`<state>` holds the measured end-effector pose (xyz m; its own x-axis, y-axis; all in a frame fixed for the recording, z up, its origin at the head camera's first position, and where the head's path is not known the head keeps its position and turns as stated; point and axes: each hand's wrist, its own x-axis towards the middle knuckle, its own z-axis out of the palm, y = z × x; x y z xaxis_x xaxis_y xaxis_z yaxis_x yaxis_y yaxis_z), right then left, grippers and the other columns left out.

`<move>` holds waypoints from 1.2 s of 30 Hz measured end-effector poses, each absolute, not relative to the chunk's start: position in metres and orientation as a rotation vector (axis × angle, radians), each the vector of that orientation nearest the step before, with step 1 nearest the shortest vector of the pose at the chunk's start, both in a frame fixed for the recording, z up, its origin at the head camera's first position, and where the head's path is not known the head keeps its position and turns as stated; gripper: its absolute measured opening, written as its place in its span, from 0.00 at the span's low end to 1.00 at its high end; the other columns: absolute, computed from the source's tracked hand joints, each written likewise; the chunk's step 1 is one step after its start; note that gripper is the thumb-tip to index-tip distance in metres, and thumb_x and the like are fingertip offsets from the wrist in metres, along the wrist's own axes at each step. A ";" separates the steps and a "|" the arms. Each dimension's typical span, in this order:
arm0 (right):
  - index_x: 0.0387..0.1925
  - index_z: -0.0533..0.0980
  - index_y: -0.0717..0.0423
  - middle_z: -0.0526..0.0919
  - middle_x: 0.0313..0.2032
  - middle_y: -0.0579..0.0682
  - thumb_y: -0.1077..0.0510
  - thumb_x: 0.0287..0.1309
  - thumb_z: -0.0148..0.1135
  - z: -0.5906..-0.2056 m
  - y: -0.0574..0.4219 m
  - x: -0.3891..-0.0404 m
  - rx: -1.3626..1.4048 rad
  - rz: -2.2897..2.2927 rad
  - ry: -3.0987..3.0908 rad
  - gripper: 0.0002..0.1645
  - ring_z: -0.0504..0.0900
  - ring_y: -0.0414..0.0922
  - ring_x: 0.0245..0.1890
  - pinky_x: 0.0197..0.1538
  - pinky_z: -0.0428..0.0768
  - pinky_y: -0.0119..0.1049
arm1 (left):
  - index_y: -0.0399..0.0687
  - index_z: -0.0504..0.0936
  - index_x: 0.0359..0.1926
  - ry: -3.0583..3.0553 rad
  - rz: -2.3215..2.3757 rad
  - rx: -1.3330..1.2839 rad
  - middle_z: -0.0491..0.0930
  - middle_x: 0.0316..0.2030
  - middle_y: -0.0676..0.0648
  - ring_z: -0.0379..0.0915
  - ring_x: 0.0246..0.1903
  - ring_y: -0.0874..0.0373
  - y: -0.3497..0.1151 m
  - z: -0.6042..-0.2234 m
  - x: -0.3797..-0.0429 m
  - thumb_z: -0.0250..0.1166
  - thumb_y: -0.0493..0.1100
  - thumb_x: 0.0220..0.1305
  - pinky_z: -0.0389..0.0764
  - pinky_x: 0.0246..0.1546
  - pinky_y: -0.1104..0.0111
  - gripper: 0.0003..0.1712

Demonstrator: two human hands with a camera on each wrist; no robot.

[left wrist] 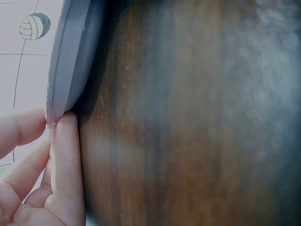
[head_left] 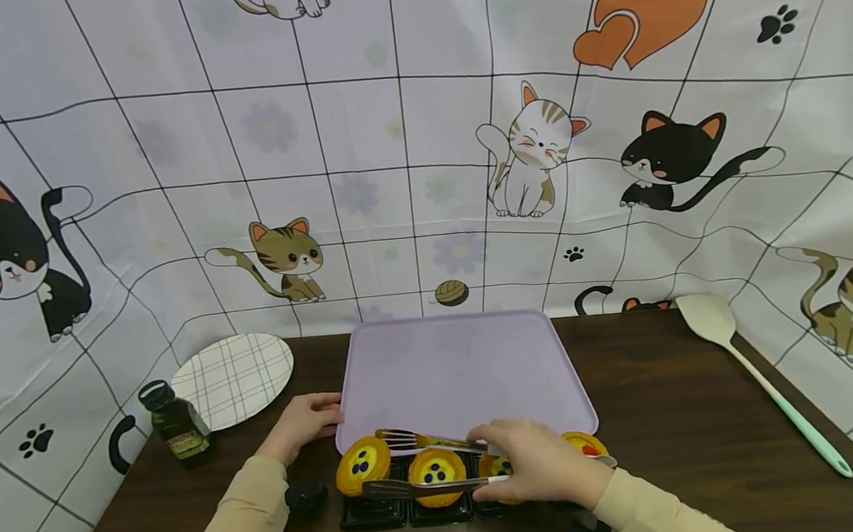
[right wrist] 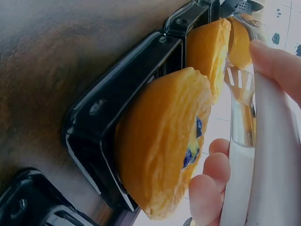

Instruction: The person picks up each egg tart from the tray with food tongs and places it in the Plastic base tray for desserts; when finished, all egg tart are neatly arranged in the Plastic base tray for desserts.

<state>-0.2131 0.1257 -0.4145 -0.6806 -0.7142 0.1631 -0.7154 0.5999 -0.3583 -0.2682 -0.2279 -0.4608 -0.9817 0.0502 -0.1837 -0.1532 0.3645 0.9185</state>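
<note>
My left hand (head_left: 305, 426) pinches the left rim of a lilac tray (head_left: 465, 371); in the left wrist view the fingers (left wrist: 66, 160) meet at the tray's edge (left wrist: 70, 61). My right hand (head_left: 543, 461) grips white-handled metal tongs (head_left: 448, 443), one arm fork-shaped, their arms spread. They reach left over several yellow tarts, with the tips beside the leftmost blueberry tart (head_left: 363, 465); contact cannot be told. The middle tart (head_left: 437, 468) lies partly under the lower arm. A black compartment tray (head_left: 374, 514) holds tarts. The right wrist view shows a tart (right wrist: 160, 141) close up.
A white checked plate (head_left: 243, 376) and a dark green jar (head_left: 176, 423) are at the left. A pale green spatula (head_left: 766, 381) lies at the right. A cat-print sheet (head_left: 401, 134) hangs behind the brown table (head_left: 679, 413).
</note>
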 end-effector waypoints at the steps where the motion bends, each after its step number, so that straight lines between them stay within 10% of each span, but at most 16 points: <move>1: 0.52 0.76 0.48 0.82 0.44 0.42 0.33 0.47 0.67 -0.415 0.125 -0.213 1.254 0.624 -2.805 0.34 0.79 0.39 0.41 0.43 0.81 0.38 | 0.24 0.68 0.60 2.438 1.675 -0.094 0.71 0.55 0.28 0.78 0.46 0.47 -0.228 -0.461 -0.268 0.60 0.33 0.62 0.83 0.45 0.59 0.27; 36: 0.53 0.74 0.49 0.81 0.42 0.43 0.33 0.45 0.68 -0.416 0.131 -0.209 1.254 0.477 -2.790 0.38 0.79 0.37 0.36 0.37 0.82 0.36 | 0.24 0.67 0.61 2.457 1.662 -0.111 0.71 0.56 0.27 0.77 0.47 0.45 -0.227 -0.461 -0.268 0.61 0.34 0.62 0.82 0.45 0.59 0.28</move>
